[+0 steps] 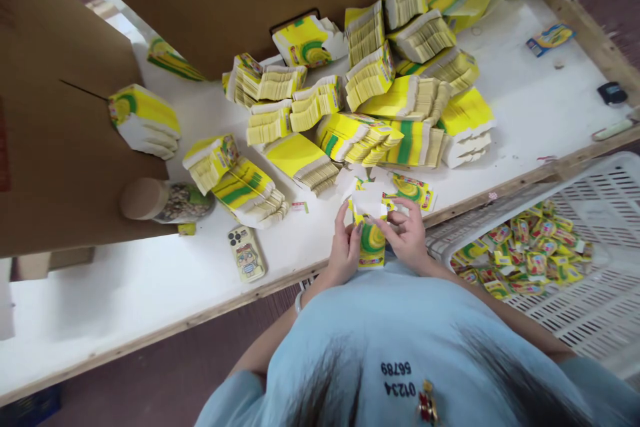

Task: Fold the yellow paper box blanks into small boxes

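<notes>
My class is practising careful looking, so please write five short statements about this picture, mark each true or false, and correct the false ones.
1. The left hand and right hand both touch a yellow-and-green carton. True.
2. The phone lies screen up. False: its back faces up.
3. The jar is left of the phone in the picture. True.
4. The shirt is red. False: it is light blue.
5. The white basket contains small yellow packets. True.

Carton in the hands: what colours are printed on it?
The carton is mainly yellow and green; head view.
</notes>
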The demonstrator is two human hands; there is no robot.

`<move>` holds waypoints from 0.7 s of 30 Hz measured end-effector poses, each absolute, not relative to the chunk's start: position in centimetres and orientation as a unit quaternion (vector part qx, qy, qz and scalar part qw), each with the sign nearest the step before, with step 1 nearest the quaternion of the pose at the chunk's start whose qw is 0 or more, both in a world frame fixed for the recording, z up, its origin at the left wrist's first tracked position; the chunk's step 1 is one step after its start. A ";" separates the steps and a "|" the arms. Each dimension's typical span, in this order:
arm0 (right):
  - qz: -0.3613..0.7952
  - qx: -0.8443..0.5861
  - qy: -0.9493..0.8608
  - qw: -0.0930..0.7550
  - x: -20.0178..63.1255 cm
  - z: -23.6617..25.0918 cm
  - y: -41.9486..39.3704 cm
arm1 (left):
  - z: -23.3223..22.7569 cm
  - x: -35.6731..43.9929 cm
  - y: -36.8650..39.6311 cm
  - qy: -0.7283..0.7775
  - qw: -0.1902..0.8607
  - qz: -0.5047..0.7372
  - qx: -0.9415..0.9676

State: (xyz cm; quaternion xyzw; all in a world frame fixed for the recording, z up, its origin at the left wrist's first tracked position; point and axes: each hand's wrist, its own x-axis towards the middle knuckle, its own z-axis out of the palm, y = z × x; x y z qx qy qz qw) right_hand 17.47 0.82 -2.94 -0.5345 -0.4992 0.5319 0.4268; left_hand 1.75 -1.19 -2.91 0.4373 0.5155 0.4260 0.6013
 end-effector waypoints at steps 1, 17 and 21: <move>0.508 -0.541 -0.501 0.446 17.5 -3.0 0.9 | -2.9 1.7 -1.2 0.503 0.606 0.436 0.436; 0.470 -0.473 -0.598 0.445 18.7 -3.5 2.0 | -2.6 0.3 -0.3 0.474 0.597 0.452 0.464; 0.444 -0.369 -0.719 0.386 20.5 -3.3 2.3 | -1.9 0.1 -0.1 0.480 0.576 0.422 0.510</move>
